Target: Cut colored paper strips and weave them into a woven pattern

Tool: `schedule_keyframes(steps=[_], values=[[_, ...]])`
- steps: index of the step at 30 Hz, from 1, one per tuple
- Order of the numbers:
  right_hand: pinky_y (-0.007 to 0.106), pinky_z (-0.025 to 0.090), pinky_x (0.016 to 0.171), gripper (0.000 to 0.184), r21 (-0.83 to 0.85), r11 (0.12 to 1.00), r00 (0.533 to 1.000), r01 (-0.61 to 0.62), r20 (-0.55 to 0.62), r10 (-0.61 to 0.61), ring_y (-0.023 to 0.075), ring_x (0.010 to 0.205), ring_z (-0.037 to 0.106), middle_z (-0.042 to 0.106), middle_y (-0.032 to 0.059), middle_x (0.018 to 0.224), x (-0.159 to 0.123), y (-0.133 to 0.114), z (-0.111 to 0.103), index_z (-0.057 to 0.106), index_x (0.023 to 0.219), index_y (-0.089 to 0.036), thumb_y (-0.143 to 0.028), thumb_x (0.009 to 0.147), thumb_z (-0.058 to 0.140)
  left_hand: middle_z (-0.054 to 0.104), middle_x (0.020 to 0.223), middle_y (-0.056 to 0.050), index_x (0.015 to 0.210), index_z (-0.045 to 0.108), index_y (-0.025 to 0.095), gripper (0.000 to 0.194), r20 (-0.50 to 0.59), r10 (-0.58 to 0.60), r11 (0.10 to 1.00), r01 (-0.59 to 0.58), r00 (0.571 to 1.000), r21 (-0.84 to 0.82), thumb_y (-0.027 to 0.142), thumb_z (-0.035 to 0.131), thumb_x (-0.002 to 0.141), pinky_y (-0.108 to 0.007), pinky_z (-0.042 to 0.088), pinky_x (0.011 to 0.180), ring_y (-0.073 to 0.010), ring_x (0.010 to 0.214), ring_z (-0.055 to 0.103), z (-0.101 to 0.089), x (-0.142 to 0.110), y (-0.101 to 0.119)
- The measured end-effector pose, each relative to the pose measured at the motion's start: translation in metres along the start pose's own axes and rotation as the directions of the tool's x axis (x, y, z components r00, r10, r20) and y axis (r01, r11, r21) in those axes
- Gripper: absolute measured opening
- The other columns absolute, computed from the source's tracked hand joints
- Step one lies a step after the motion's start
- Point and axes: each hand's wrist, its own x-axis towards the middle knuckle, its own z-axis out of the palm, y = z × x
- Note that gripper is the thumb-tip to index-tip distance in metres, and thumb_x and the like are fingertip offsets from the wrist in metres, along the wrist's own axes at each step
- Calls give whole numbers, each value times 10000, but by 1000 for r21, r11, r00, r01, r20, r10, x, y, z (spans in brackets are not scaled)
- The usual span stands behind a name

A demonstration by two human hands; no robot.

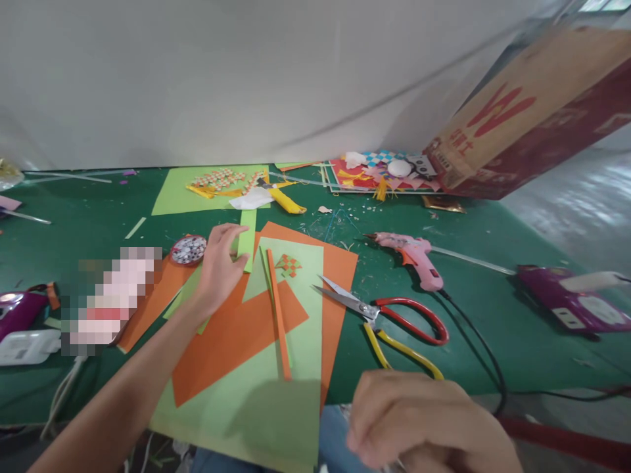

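My left hand (pixel 219 266) reaches over the papers, thumb and fingers apart in a curve. Its fingertips are at the edge of a light green paper strip (pixel 250 226); whether they touch it I cannot tell. My right hand (pixel 424 420) is curled closed at the front edge, close to the camera, with whatever it may hold hidden. Between the hands lie orange paper (pixel 217 351) and a light green sheet (pixel 296 420). On them rest narrow orange strips (pixel 279 315) and a small woven orange-green paper piece (pixel 290 265). Scissors (pixel 367 310) lie open beside the sheets.
Yellow-handled pliers (pixel 389 345) lie by the scissors. A pink glue gun (pixel 417 256) with its cord is at the right. Behind are yellow-handled cutters (pixel 286 200), woven pieces (pixel 217 179) and a leaning paper bag (pixel 532 118). A round tin (pixel 188 250) sits left.
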Motion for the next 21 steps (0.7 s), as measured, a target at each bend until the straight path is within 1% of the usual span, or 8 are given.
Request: schedule_keyframes(steps=[3, 6, 9, 12, 14, 16, 19, 21], values=[[209, 541, 531, 342, -69, 997, 997, -21, -77, 16, 137, 580, 677, 722, 17, 685, -5, 9, 3, 686, 779, -243, -2, 747, 445, 530, 1204, -92, 1061, 632, 211, 397, -27, -164, 964, 154, 986, -215, 110, 611, 677, -307, 558, 755, -237, 1104, 581, -2, 3, 3], [204, 548, 534, 335, -258, 966, 991, -29, -131, -5, 132, 605, 685, 717, 12, 682, -3, 20, 7, 670, 742, -220, -11, 770, 409, 575, 1217, -88, 1031, 638, 203, 412, 36, -318, 852, 302, 947, -427, 116, 633, 628, -307, 542, 808, -247, 1151, 568, -5, 5, 8], [259, 566, 577, 302, -558, 830, 989, -27, -134, -58, 160, 672, 686, 728, 31, 746, 0, 31, 13, 665, 809, -196, -22, 806, 418, 616, 1193, -77, 993, 645, 189, 414, 125, -411, 723, 407, 903, -559, 125, 668, 585, -275, 543, 750, -242, 1105, 593, -9, 7, 12], [359, 583, 698, 296, -722, 692, 996, 9, -55, -71, 215, 801, 691, 739, 70, 858, 3, 42, 20, 673, 908, -176, -35, 837, 423, 626, 1194, -60, 958, 661, 190, 390, 213, -478, 600, 494, 852, -629, 147, 705, 573, -208, 516, 636, -209, 1044, 611, -15, 9, 14], [384, 580, 738, 291, -742, 668, 997, 48, -6, -79, 230, 861, 688, 737, 86, 914, 6, 45, 25, 672, 943, -165, -46, 854, 422, 641, 1158, -44, 943, 673, 198, 362, 256, -517, 501, 532, 817, -682, 140, 702, 587, -162, 480, 574, -162, 976, 625, -19, 12, 15], [388, 578, 753, 291, -733, 676, 996, 74, 24, -83, 231, 883, 686, 735, 90, 938, 11, 47, 30, 670, 965, -160, -46, 861, 424, 657, 1103, -26, 934, 683, 213, 337, 285, -540, 428, 550, 792, -718, 127, 694, 609, -131, 428, 492, -113, 865, 632, -23, 14, 15], [381, 575, 761, 274, -698, 716, 999, 30, 8, -35, 221, 883, 684, 735, 79, 943, 20, 48, 33, 672, 985, -181, -77, 874, 443, 673, 1006, -8, 944, 701, 237, 312, 339, -537, 387, 583, 772, -715, 149, 708, 645, -131, 331, 369, -78, 698, 605, -26, 14, 18], [370, 575, 754, 248, -669, 742, 999, -37, -32, 21, 215, 881, 685, 733, 68, 943, 26, 50, 32, 672, 981, -202, -112, 879, 465, 675, 914, -3, 960, 709, 243, 327, 374, -514, 381, 596, 772, -707, 146, 714, 647, -139, 360, 373, -86, 663, 601, -27, 13, 19]])
